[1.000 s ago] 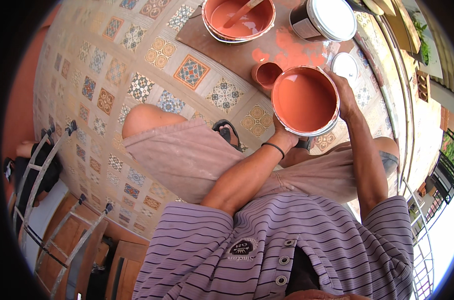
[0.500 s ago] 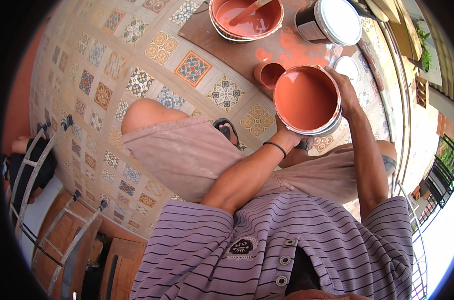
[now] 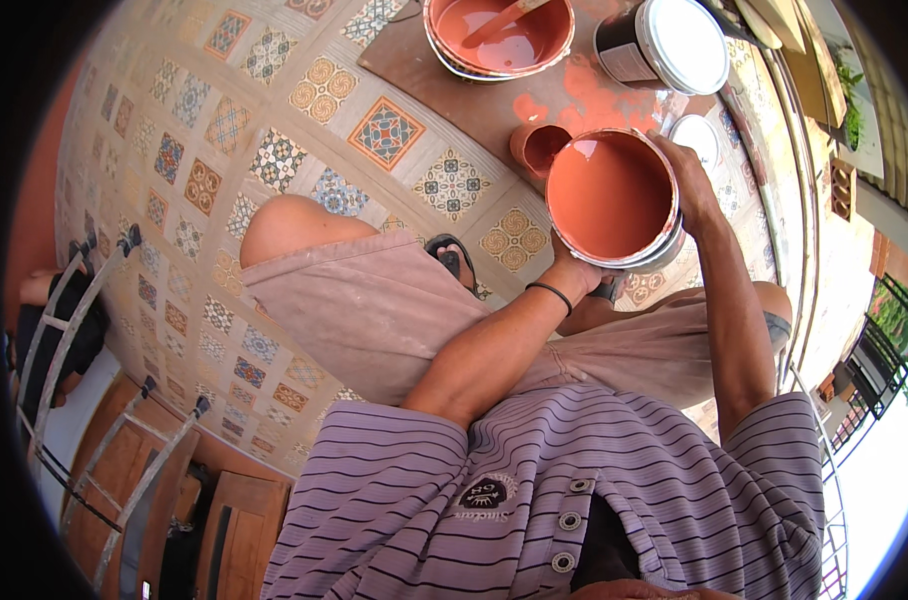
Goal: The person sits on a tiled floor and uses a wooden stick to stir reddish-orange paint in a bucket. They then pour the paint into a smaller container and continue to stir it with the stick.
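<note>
Both of my hands grip a paint bucket (image 3: 606, 200) full of terracotta-red paint, above the space between my knees. My left hand (image 3: 576, 262) wraps round its lower-left side, fingers partly hidden underneath. My right hand (image 3: 692, 182) holds the right side near the rim. Just behind it stands a small red-coated cup (image 3: 530, 147) on a paint-stained board (image 3: 406, 62). A larger bucket (image 3: 447, 38) of the same paint, with a paddle (image 3: 504, 23) in it, sits farther back, beside a dark bucket with a white lid (image 3: 686, 43).
Patterned floor tiles (image 3: 384, 135) surround the board. A white lid or pot (image 3: 696, 132) lies right of my bucket. Metal ladders (image 3: 154, 485) and wooden panels (image 3: 244, 530) are at lower left, where a person (image 3: 74, 340) in dark clothing is partly visible. Long rails run along the right.
The bucket in my hands and both hands have shifted very slightly. The board and its containers appear a little farther right, as the view has moved. My grip is the same.
</note>
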### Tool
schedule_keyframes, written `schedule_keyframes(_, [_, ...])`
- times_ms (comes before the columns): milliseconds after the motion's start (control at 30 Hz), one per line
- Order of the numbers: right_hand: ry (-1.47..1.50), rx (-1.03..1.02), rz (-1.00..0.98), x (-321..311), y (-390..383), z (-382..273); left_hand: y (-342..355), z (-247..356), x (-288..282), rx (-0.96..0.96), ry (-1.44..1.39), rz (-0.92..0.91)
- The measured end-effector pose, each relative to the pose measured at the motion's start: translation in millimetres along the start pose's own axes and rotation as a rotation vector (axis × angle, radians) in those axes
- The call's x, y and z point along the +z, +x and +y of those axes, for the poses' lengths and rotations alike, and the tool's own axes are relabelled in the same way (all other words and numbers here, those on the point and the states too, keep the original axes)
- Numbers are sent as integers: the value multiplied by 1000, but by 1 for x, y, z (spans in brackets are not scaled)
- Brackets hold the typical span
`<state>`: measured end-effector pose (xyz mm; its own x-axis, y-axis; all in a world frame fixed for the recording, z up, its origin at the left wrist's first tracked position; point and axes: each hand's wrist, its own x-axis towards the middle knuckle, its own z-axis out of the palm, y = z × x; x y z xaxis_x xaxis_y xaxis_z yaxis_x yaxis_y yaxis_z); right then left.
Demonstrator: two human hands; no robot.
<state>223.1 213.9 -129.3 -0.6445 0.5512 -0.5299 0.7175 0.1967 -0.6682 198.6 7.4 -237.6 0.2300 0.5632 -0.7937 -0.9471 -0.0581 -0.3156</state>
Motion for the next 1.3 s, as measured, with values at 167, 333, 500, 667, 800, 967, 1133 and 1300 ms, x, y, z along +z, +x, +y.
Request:
schedule_keyframes(167, [16, 20, -5, 1, 3, -6, -7, 1, 7, -6, 7, 11])
schedule_keyframes(333, [178, 193, -7, 1, 5, -10, -8, 2, 9, -10, -3, 10])
schedule_keyframes(500, [184, 178, 24, 2, 5, -10, -12, 2, 14, -22, -32, 18])
schedule_keyframes(667, [100, 125, 20, 3, 7, -9, -11, 1, 14, -18, -42, 9])
schedule_keyframes(800, [228, 223, 34, 3, 7, -13, -2, -1, 7, -38, -50, -31])
schedule_keyframes(967, [166, 187, 2, 2, 6, -20, 6, -2, -2, -88, -36, -51])
schedule_keyframes(1133, [157, 197, 14, 2, 7, -23, 4, 0, 0, -95, -50, -45])
schedule_keyframes(1300, [146, 202, 13, 3, 8, -23, 0, 0, 4, -91, -61, -38])
